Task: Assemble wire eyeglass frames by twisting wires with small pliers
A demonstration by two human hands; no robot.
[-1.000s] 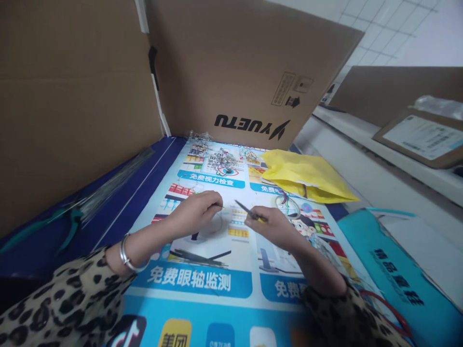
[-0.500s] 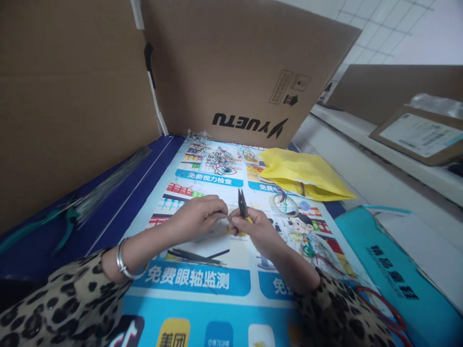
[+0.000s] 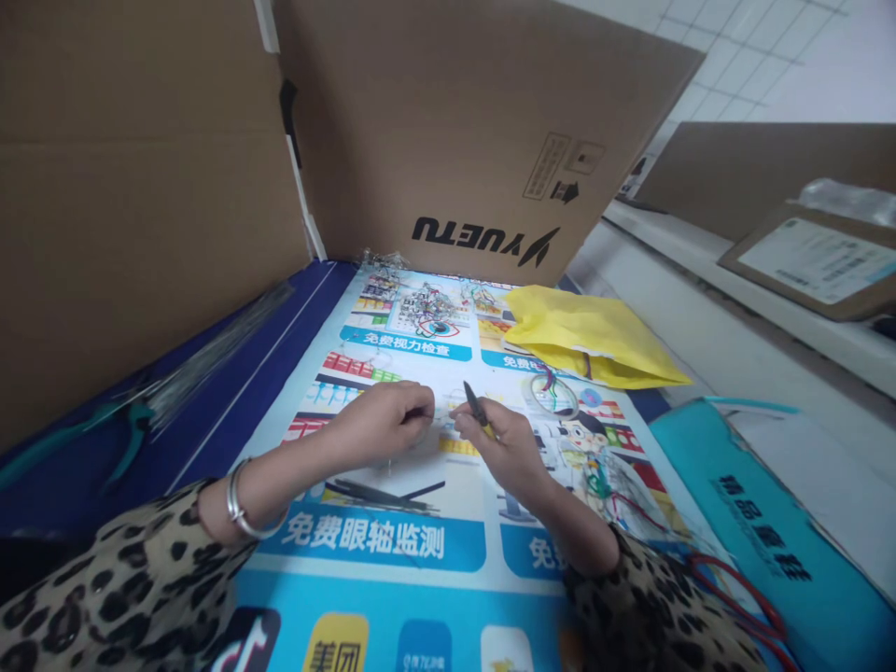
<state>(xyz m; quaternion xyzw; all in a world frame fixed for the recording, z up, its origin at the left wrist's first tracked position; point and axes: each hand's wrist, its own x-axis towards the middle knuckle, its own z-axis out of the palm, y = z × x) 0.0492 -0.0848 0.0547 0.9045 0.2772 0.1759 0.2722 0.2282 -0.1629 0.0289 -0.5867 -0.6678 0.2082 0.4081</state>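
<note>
My right hand [image 3: 505, 446] is wrapped round a pair of pliers [image 3: 474, 403] with dark, narrow jaws and a bit of yellow handle. The jaws point up and away, looking closed from this angle. To the left, my left hand [image 3: 392, 425] is closed in a pinch, with a silver bangle [image 3: 236, 504] on its wrist. What its fingers hold is too fine to make out. A small gap separates the two hands, above a printed sheet [image 3: 458, 583]. Below the left hand lie several thin dark strips [image 3: 385, 495].
Tangled wire pieces [image 3: 427, 303] lie at the back before a cardboard panel [image 3: 483, 121]. A yellow bag [image 3: 588, 331], a clear ring [image 3: 554, 397], a teal box [image 3: 742, 495] and red cord [image 3: 742, 593] are on the right. Teal-handled cutters [image 3: 130, 439] and a wire bundle [image 3: 220, 350] lie left.
The hands have drawn slightly apart, the right one shifting right. The pliers have turned, their jaws now tilting left and looking closed. Around them, nothing else has visibly moved.
</note>
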